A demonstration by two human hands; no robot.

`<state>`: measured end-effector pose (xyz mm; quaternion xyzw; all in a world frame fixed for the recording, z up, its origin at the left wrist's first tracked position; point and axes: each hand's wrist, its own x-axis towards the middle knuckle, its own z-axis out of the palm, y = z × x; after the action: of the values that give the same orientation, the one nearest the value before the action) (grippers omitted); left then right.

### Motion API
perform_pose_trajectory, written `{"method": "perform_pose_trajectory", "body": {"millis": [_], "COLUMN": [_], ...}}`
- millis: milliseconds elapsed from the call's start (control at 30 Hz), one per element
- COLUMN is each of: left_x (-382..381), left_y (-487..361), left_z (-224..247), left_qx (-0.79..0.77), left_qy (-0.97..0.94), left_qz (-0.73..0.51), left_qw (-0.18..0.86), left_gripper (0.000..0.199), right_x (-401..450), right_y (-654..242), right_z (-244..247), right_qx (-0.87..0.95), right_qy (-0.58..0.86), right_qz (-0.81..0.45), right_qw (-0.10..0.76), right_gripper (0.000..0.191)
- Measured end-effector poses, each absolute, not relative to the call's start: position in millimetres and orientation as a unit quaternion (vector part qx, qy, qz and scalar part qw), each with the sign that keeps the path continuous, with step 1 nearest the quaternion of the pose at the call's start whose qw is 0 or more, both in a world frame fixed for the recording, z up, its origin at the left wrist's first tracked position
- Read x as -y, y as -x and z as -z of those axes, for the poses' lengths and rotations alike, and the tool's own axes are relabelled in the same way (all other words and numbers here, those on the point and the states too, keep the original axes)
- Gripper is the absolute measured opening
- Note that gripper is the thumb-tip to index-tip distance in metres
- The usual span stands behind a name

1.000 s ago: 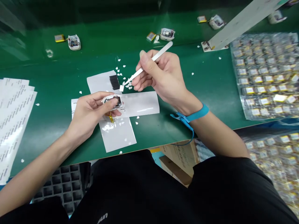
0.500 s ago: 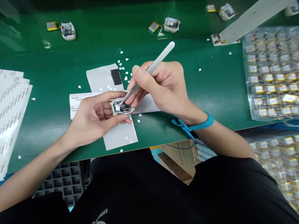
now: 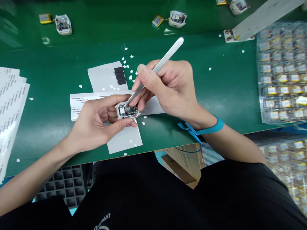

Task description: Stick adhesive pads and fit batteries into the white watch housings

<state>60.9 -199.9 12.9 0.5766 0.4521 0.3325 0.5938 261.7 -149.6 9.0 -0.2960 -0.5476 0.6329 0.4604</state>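
Note:
Between thumb and fingers, my left hand (image 3: 96,123) holds a small white device housing (image 3: 129,111) with its circuit board facing up. My right hand (image 3: 168,86) is closed round metal tweezers (image 3: 169,54), slanted down to the left. Their tips touch or hover just over a white square at the left part of the board; which one I cannot tell. Under the hands lie crossed white paper sheets (image 3: 124,139), with a row of black strips (image 3: 120,76) on the upper one. Small white round pieces (image 3: 130,77) are scattered near the strips.
Two opened housings (image 3: 63,25) (image 3: 177,19) with wired batteries lie at the back, another at the upper right. Printed sheets (image 3: 11,105) are stacked at left. A clear tray of parts (image 3: 283,76) stands at right, beside a slanted metal bracket (image 3: 266,19). A blue wrist strap (image 3: 211,126) circles my right wrist.
The view has shifted slightly. The housing and both hands sit a little farther right in the picture, with the grips unchanged and the tweezer tips still at the white square.

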Motion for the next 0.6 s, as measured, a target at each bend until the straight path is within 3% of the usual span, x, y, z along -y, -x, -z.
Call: {"method": "perform_pose_trajectory", "body": {"millis": [300,433,600], "left_x": [200.4,198.5,196.9], "left_y": [-61.6,-62.8,-60.2], "left_z": [-12.2,-15.1,-11.5], "left_qx": [-0.456,-0.447,-0.478], "left_qy": [-0.576,-0.55,-0.578], "left_qz": [-0.33,-0.336,-0.319], "left_qw": [0.593,0.62,0.579], "left_gripper": [0.04,0.022,0.022], "right_x": [150.5,154.4,148.2], "right_y": [-263.8,-263.4,-267.1], "right_z": [-7.9,-4.6,-6.8], "right_qx": [0.56,0.572,0.584], "right_qy": [0.31,0.315,0.325], "right_qz": [-0.628,-0.618,-0.534], "right_qw": [0.443,0.437,0.518], "right_gripper": [0.039,0.031,0.028]}}
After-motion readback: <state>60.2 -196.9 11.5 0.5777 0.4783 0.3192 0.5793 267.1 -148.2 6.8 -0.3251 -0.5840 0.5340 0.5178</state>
